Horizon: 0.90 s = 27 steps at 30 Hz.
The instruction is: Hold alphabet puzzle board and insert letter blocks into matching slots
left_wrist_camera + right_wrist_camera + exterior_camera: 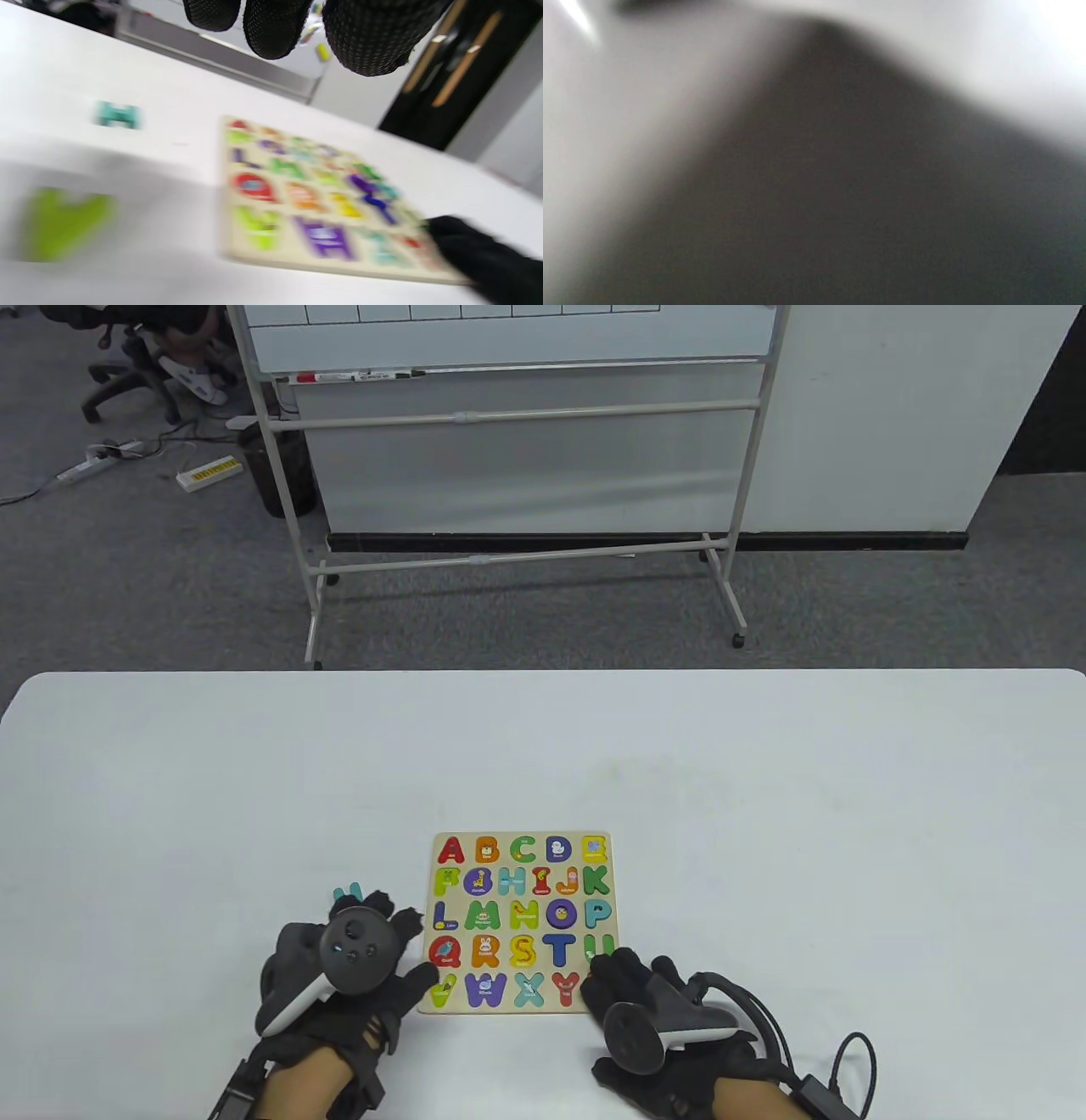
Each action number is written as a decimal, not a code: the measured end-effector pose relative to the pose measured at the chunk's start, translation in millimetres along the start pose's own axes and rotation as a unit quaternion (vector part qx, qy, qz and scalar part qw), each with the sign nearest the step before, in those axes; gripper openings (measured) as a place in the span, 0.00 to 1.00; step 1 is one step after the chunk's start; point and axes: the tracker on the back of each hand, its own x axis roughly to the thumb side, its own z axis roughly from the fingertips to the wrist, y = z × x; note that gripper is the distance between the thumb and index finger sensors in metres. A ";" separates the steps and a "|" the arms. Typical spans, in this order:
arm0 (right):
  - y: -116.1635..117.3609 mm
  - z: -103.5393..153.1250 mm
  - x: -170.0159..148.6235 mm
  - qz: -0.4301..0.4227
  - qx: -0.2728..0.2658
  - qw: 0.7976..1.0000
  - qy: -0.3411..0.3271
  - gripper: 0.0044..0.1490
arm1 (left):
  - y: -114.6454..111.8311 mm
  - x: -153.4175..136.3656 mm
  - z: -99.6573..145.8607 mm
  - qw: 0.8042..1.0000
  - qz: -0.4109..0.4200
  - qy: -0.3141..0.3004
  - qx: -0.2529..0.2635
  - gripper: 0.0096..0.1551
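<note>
The right hand point(657, 1005) rests on the puzzle board point(519, 922) corner; the left hand point(352, 976) hovers loose, holding nothing. Next comes picking the green V block point(63, 222).

I can read big letters A to Y on my puzzle board point(520, 922). The tiny words under them are too small.

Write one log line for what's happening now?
left hand: beside puzzle board | right hand: on board corner | loose: teal H, green V

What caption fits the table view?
Gloved left hand and right hand flank the alphabet puzzle board on a white table.
</note>
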 end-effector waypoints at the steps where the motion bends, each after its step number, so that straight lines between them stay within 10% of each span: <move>1: -0.1 0.1 -0.1 0.000 -0.001 1.000 0.001 0.57 | -2.6 -11.2 0.0 0.999 -0.030 0.034 -0.012 0.41; 27: 0.1 -0.2 -1.7 -0.005 -0.001 1.000 0.004 0.58 | -62.7 -16.3 -13.9 0.959 -0.263 0.103 -0.027 0.32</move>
